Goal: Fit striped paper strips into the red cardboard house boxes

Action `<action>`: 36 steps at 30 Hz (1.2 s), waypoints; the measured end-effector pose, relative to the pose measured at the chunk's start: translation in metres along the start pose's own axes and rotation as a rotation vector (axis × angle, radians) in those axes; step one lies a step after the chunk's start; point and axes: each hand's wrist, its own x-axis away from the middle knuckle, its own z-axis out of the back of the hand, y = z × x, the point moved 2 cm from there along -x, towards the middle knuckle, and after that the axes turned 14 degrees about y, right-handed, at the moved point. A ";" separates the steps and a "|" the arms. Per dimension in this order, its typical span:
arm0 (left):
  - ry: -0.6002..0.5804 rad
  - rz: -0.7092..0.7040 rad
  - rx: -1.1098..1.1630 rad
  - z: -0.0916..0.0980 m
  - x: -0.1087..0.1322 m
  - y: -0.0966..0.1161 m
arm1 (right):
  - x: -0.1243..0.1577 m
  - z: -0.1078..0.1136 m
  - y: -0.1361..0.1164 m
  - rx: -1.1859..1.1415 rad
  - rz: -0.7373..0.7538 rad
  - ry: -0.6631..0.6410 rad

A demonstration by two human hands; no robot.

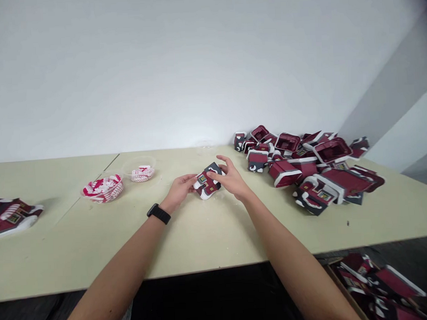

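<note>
A small dark-red and white house-shaped paper box [208,182] sits between both my hands at the middle of the pale table [202,231]. My left hand [181,188], with a black watch on the wrist, grips its left side. My right hand [231,178] curls over its top and right side, fingers closed on it. The box rests on or just above the tabletop; I cannot tell which.
A heap of the same red paper boxes [306,167] lies at the right. Two clear bowls of red-and-white candies [103,188] [142,172] stand at the left. One finished box [10,216] lies at the far left. More boxes fill a carton [378,285] below the table's right edge.
</note>
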 end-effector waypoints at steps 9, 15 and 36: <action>0.086 0.135 0.183 0.008 -0.006 -0.004 | 0.003 -0.006 0.007 0.058 0.085 -0.029; 0.132 0.183 0.242 0.009 -0.004 -0.004 | -0.001 -0.018 0.029 0.053 0.161 0.059; 1.052 -0.481 -1.107 0.150 -0.006 0.079 | 0.004 -0.017 0.023 0.016 0.128 0.194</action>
